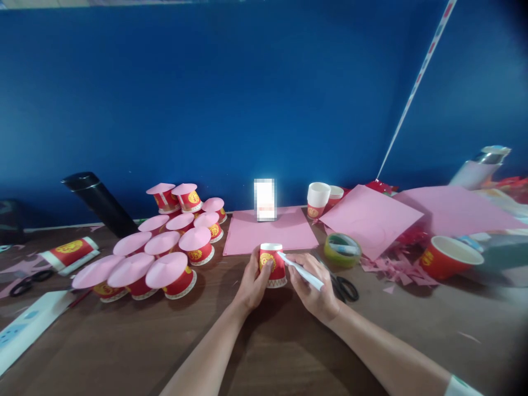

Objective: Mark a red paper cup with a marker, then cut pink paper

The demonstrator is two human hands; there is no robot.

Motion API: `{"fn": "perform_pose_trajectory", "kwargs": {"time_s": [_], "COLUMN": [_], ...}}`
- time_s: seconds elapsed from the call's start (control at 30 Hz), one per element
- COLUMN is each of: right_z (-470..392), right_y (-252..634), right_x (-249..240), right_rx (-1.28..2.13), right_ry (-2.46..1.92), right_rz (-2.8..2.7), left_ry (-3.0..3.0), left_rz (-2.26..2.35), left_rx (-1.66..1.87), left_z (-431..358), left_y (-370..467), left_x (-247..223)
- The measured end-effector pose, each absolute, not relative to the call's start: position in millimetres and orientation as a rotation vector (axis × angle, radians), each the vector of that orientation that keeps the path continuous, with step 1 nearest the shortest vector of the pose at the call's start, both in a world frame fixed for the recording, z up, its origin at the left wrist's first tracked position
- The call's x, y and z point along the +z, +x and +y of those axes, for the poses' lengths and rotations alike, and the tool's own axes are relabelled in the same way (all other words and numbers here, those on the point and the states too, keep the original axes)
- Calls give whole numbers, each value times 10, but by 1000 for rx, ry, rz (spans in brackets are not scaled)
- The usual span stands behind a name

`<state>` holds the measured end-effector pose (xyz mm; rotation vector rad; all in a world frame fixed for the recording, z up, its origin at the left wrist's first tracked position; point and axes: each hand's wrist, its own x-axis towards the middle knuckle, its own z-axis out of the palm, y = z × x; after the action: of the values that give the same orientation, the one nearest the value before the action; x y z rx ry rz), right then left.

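A red paper cup (279,268) with a gold emblem stands upside down on the table in front of me, its patterned rim at the bottom. My left hand (254,279) is closed around the cup's left side, thumb across its front. In my right hand (315,286) is a white pen (307,276), gripped like a writing tool. The pen's tip meets the cup's upper right side, near the white base edge. Just behind the cup lies a stack of pink paper sheets (270,234).
Several red cups topped with pink paper cones (167,269) fill the left. Scissors (345,289), a tape roll (342,250), pink scraps (406,269) and another red cup (447,257) lie right. A black flask (101,203) stands far left; a power strip (33,330) lies nearer.
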<state>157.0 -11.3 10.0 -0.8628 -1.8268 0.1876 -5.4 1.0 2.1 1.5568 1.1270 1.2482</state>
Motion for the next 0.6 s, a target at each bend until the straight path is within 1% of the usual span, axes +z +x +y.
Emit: {"fn": "perform_pose_trajectory", "kwargs": {"time_s": [0.6], "right_z": [-126], "right_y": [1540], "right_x": [120], "right_rx": [171], "right_ry": [-833], "right_rz": [-1847], "left_ry": [1573], "left_rz": [1158], "left_rx": [1240], "left_z": [16], "left_y": [-61], "left_x": [11]}}
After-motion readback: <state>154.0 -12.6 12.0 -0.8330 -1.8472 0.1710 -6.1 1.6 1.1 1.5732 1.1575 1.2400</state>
